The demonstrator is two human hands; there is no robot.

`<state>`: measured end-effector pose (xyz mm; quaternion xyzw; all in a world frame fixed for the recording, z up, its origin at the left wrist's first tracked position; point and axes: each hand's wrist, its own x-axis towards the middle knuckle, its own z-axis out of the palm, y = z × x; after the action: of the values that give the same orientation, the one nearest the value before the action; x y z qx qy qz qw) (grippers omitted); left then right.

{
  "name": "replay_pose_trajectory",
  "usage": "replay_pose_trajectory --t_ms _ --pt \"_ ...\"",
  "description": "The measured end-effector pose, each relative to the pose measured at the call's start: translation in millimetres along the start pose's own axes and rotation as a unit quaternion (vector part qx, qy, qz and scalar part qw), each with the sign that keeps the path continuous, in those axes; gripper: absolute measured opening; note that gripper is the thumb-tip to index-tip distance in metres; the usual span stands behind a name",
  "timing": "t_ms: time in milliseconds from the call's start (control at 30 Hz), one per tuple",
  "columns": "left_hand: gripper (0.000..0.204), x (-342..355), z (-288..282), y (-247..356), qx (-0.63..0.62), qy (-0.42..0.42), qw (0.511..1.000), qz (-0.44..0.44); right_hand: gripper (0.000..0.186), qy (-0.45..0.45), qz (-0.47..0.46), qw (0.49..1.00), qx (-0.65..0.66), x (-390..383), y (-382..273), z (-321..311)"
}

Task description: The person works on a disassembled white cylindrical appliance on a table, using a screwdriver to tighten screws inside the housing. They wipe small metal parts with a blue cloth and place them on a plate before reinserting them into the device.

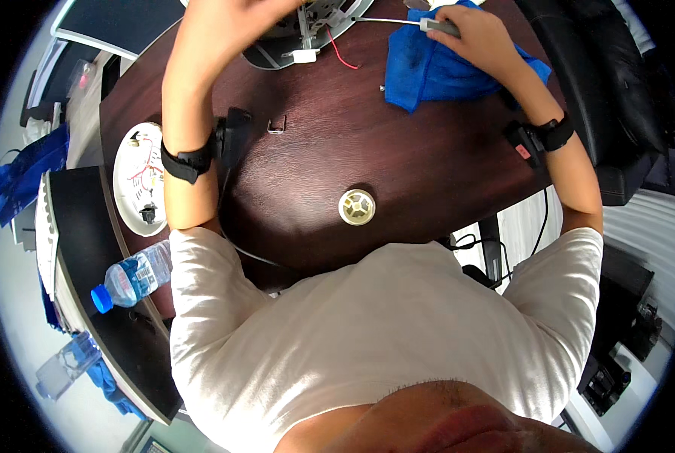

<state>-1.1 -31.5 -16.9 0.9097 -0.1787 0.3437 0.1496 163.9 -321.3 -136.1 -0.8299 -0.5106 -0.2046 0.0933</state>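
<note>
My right hand (477,38) is closed around the grey-and-white handle of a screwdriver (398,21). Its long thin shaft points left, and the tip meets the rim of a round appliance part (356,16) at the top edge. That part has a metal frame inside, a small white block (305,57) and a loose red wire (342,54). My left hand (235,19) reaches over the appliance part from the left; most of its fingers are cut off by the picture's edge. A blue cloth (428,72) lies under and beside my right hand.
A small cream round cap (357,207) sits mid-table, with a metal bracket (277,125) farther off. Left of my forearm lies a white oval shell (137,181) with wires. A blue-capped water bottle (133,275) lies nearby. A black cable (254,257) crosses the table's near side.
</note>
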Motion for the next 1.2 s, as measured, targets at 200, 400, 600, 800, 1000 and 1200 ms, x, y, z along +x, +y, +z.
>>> replay_pose_trajectory --t_ms 200,400,600,800,1000,1200 --pt "0.02 -23 19 57 0.011 -0.14 0.986 0.087 0.029 0.041 -0.069 0.996 -0.045 20 26 14" --pt "0.026 -50 80 82 -0.023 -0.345 0.935 -0.072 0.03 -0.023 -0.107 0.994 -0.023 59 60 29" --pt "0.016 -55 117 65 0.034 -0.339 0.937 -0.08 0.026 -0.083 -0.101 0.991 0.014 76 57 52" --pt "0.015 -66 126 53 -0.035 -0.313 0.946 -0.084 0.027 0.021 -0.075 0.994 0.077 35 -3 14" --pt "0.018 -70 117 50 -0.063 -0.289 0.946 -0.134 0.045 -0.024 -0.128 0.984 0.124 -12 -42 6" --pt "0.03 -65 110 35 -0.106 -0.33 0.928 -0.136 0.02 -0.064 -0.125 0.977 0.16 -7 -31 28"
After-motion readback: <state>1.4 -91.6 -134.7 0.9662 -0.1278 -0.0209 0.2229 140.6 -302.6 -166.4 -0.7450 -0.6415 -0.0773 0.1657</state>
